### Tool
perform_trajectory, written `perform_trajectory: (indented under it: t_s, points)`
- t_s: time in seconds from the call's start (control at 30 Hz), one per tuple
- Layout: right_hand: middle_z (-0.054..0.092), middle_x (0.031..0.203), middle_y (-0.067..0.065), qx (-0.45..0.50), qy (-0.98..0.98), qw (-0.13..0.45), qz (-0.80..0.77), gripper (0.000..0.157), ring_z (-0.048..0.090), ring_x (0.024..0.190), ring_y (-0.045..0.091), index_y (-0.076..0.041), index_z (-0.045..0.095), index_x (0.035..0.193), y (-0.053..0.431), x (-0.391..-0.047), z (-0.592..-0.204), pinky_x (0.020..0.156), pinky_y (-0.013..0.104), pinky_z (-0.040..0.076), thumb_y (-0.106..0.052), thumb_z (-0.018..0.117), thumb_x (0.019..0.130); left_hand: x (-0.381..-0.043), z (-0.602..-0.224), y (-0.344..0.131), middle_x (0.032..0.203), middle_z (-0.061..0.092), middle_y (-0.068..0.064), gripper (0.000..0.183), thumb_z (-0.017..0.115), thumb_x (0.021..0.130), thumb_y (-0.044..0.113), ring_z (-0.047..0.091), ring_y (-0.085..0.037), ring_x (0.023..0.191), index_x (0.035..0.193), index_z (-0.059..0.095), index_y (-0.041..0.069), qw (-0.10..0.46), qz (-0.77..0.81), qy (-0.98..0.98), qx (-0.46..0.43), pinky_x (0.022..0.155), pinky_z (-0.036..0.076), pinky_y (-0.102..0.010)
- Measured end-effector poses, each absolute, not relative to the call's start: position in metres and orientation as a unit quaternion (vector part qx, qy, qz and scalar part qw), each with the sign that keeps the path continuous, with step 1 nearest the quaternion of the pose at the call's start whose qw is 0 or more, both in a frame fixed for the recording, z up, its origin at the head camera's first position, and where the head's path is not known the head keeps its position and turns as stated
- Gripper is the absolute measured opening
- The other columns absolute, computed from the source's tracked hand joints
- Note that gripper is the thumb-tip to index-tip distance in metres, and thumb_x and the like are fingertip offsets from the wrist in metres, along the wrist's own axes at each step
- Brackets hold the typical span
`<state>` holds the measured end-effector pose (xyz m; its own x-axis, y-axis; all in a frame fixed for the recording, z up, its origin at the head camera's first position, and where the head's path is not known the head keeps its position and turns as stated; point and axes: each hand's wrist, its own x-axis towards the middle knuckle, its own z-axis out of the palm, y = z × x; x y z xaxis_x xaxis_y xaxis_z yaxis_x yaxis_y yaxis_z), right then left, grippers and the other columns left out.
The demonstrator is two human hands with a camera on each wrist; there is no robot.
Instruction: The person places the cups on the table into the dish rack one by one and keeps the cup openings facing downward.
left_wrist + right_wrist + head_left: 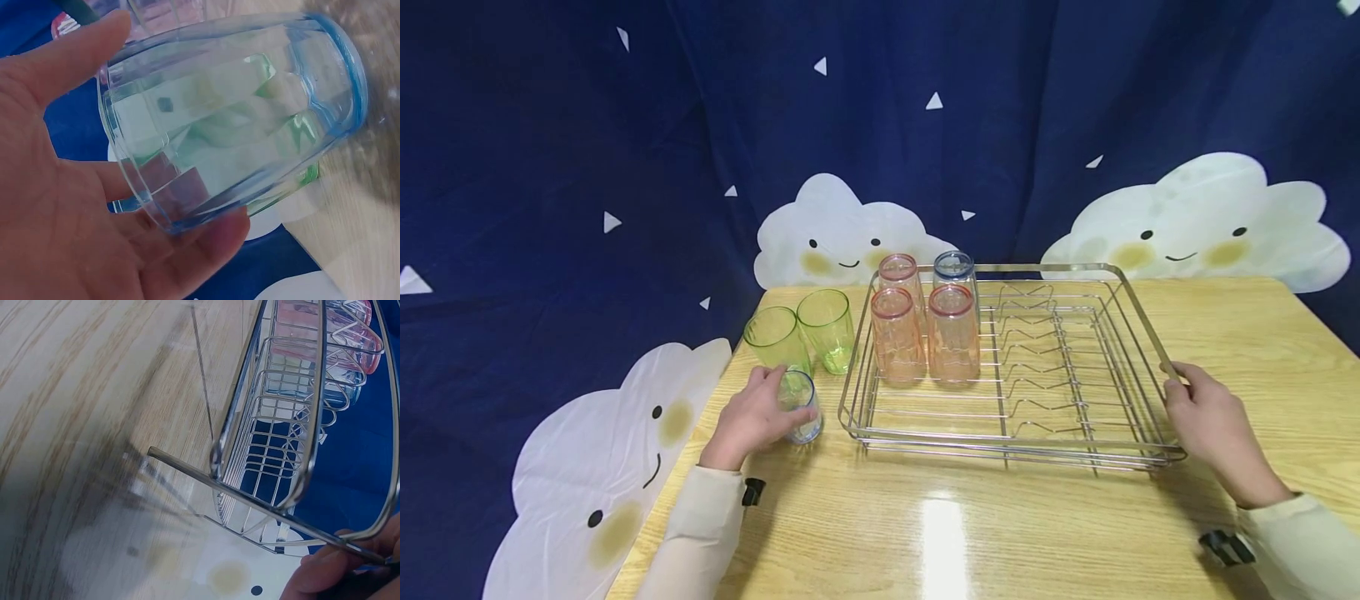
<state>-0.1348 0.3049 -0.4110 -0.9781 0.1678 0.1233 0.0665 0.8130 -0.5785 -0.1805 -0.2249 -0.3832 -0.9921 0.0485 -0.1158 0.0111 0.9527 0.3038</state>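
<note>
My left hand (pixel 758 417) holds a clear glass with a blue edge (pixel 805 429), thumb on one side and fingers on the other. Up close in the left wrist view, the blue-edged glass (pixel 212 119) fills the space between thumb and fingers. Just behind it, two green glasses (pixel 827 325) stand with their mouths up. My right hand (pixel 1213 417) grips the right side of the wire dish rack (pixel 1037 442), fingers round its top rail. In the right wrist view, fingertips (pixel 325 569) are curled at the rack's metal rail (pixel 250 500).
Upside down at the rack's left end stand several glasses: pink ones (pixel 897 342) and a blue one (pixel 953 265) at the back. Wavy wire dividers (pixel 1030 367) fill its middle. The wooden table (pixel 865 533) meets a dark blue curtain (pixel 880 108) with cloud prints behind and at left.
</note>
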Motion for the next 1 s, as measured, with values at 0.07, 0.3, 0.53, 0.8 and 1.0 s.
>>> perform_trajectory:
  t_s: [0.07,0.3,0.53,0.8,1.0]
  points:
    - [0.061,0.087,0.023,-0.061,-0.948,0.087,0.299,0.051,0.042,0.055,0.013,0.015,0.039,0.14,0.3049,-0.1344,-0.4111,0.051,0.03,0.033,-0.02,0.027,0.105,-0.1812,-0.3825,-0.2257,0.139,0.043,-0.022,0.094,0.072,0.082,0.053,0.062,-0.036,0.094,0.153,0.033,0.005,0.065,0.151,0.986,0.012,0.08,0.051,-0.052]
    - [0.061,0.099,0.031,-0.059,-0.948,0.083,0.303,0.052,0.046,0.059,0.015,0.016,0.038,0.141,0.3064,-0.1364,-0.4122,0.054,0.029,0.035,-0.02,0.028,0.105,-0.1824,-0.3819,-0.2245,0.142,0.042,-0.024,0.095,0.073,0.08,0.054,0.062,-0.039,0.1,0.153,0.034,0.007,0.077,0.147,0.986,0.002,0.081,0.05,-0.052]
    - [0.059,0.089,0.023,-0.061,-0.947,0.08,0.304,0.053,0.044,0.057,0.015,0.014,0.038,0.142,0.306,-0.1363,-0.4114,0.051,0.03,0.034,-0.023,0.026,0.106,-0.1834,-0.3792,-0.2241,0.144,0.043,-0.026,0.097,0.072,0.08,0.056,0.061,-0.043,0.106,0.154,0.032,0.008,0.1,0.134,0.986,-0.005,0.088,0.049,-0.055]
    - [0.059,0.089,0.021,-0.066,-0.945,0.072,0.313,0.055,0.042,0.054,0.013,0.013,0.035,0.144,0.304,-0.1336,-0.4088,0.049,0.03,0.034,-0.025,0.025,0.106,-0.1849,-0.3818,-0.2231,0.146,0.045,-0.024,0.097,0.074,0.079,0.052,0.057,-0.046,0.121,0.153,0.031,0.005,0.087,0.132,0.987,-0.003,0.094,0.046,-0.06]
    - [0.061,0.092,0.023,-0.064,-0.943,0.067,0.319,0.055,0.042,0.053,0.013,0.014,0.035,0.144,0.3046,-0.1321,-0.4087,0.049,0.03,0.034,-0.025,0.025,0.107,-0.1826,-0.3847,-0.2236,0.143,0.049,-0.023,0.097,0.076,0.078,0.051,0.056,-0.047,0.121,0.152,0.035,0.006,0.067,0.147,0.987,-0.002,0.094,0.047,-0.061]
